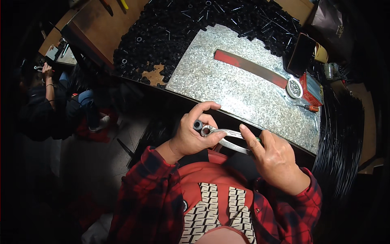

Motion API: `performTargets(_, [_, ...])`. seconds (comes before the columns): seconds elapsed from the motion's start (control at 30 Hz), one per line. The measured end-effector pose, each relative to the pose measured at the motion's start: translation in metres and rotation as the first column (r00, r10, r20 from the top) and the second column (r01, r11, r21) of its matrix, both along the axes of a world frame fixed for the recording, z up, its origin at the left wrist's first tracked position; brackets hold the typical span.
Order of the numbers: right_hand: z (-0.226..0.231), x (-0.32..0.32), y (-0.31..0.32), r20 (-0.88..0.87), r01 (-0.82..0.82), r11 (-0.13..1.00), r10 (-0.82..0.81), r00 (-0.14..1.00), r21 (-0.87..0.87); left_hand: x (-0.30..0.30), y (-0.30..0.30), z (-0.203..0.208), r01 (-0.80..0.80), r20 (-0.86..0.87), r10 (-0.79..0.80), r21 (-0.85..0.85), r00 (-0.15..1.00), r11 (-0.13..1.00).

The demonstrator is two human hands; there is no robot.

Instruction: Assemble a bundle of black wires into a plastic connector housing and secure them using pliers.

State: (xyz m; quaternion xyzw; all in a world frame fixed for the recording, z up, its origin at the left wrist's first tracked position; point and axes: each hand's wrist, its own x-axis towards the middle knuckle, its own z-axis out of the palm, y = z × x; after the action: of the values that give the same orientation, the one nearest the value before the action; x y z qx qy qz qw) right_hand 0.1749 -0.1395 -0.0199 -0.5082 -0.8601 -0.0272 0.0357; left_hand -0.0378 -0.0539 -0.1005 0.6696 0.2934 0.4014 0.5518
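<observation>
Over my lap, just short of the table's front edge, my right hand (274, 156) is closed round the handles of silver metal pliers (233, 143), its index finger stretched along them. The pliers' head points left, into my left hand (193, 132). A small dark hollow cylinder (198, 125) sits in the fingers of my left hand, beside the pliers' jaws. The thumb of that hand lies against the pliers' head, while its index finger is raised and curved. Whether the jaws touch the cylinder, I cannot tell.
Many black parts and pins (183, 30) are heaped behind the speckled board (195, 77). A red-brown strip (250, 68) lies there, near a white cup of small pieces (294, 88), a red box (310, 89) and a screwdriver (312, 108). Black strands (341, 138) hang at right. Another person (48, 93) sits at left.
</observation>
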Motion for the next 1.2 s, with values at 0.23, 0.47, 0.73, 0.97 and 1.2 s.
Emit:
performTargets(0.23, [-0.016,-0.008,0.003,-0.132,0.042,0.999,-0.041,0.990,0.007,-0.009,0.007,-0.002,0.039,0.029,-0.038,-0.058,0.999,0.998])
performTargets(0.47, [-0.012,-0.010,0.004,-0.186,0.032,0.996,-0.048,0.981,-0.088,-0.013,0.008,-0.007,0.046,0.091,-0.043,-0.035,0.995,0.998])
performTargets(0.73, [0.001,0.007,0.006,-0.403,0.109,0.984,-0.157,0.902,-0.139,-0.127,0.021,0.090,-0.398,0.360,0.251,0.429,0.899,0.811])
performTargets(0.97, [-0.012,-0.012,0.013,-0.406,0.095,0.983,-0.153,0.901,-0.159,-0.246,-0.054,0.154,-0.569,0.449,0.392,0.381,0.803,0.729])
performTargets(1.2, [-0.025,-0.039,0.024,-0.427,0.027,0.974,-0.123,0.896,-0.223,-0.264,-0.056,-0.002,-0.941,-0.043,0.960,0.192,0.277,0.279])
